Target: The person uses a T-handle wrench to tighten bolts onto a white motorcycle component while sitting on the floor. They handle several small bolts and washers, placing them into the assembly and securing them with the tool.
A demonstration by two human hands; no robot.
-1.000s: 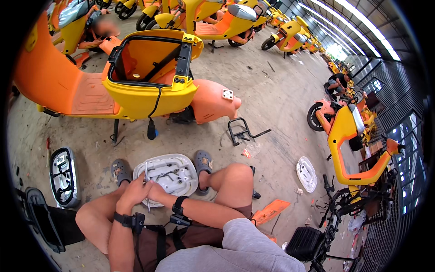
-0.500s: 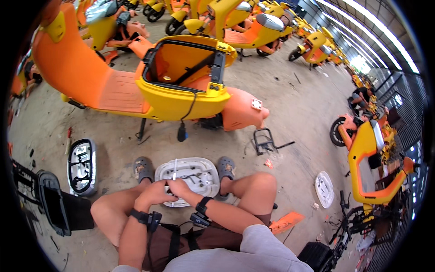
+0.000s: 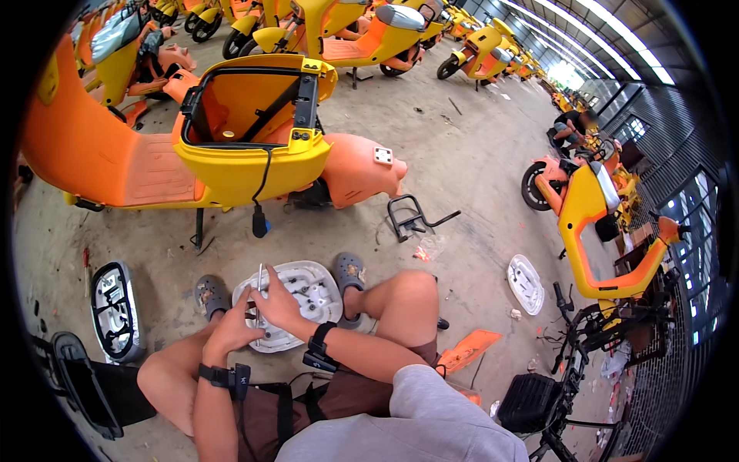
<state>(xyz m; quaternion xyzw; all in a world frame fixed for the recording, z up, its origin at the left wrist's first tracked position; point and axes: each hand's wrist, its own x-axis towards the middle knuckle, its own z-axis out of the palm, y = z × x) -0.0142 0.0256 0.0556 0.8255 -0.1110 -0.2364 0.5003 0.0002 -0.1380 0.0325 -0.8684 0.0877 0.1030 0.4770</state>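
Note:
A white oval plastic panel lies on the floor between my feet, with small fittings and dark bits on its ribbed inside. Over its left part, my right hand is closed around a thin silvery rod that points up and away; the fingers cover its lower part. My left hand is right beside it, thumb and fingers apart and curved toward the right hand. The small gap between the hands is dark, and whether the left fingertips touch the rod is hard to make out.
Ahead stands a yellow and orange scooter with its seat compartment uncovered. A black-rimmed oval cover and a black plastic bin are at left. At right are a bent black metal bracket, another white panel and an orange piece.
My hands, pressed together around the rod before, have come slightly apart, and the left fingers have spread. The whole view has shifted, so the surroundings sit farther left.

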